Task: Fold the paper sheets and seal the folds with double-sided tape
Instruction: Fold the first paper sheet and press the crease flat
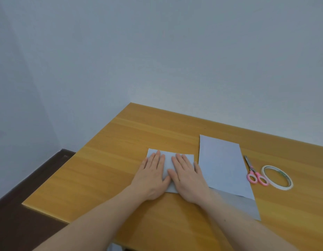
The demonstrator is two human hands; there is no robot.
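So the biggest thing here is the wooden table (120, 160), light orange-brown, pushed up against a plain pale wall (157, 51), with a dark floor (21, 223) showing off at about 8 o'clock.

On the table, roughly at 3 o'clock from the hands, there's a stack of flat paper sheets (224, 165), lying long-ways away from the person. A second sheet peeks out from under the top one at the near end. The right wrist overlaps the stack's near left corner.

Next down in size: the folded paper (168, 161), a smaller pale rectangle sitting just left of the stack, not quite touching it as far as I can see. Both hands are right on top of it. The left hand (151, 176) is flat, palm down, fingers straight and close together, covering the left half. The right hand (188, 178) is the same deal on the right half, flat and fingers together, pressing down. The thumbs nearly meet in the middle. Only the far edge and a strip between the hands show.

Over at 3 o'clock past the stack are pink-handled scissors (254, 173), closed, and right beside them a roll of tape (277, 176) lying flat, touching or nearly touching the handles.
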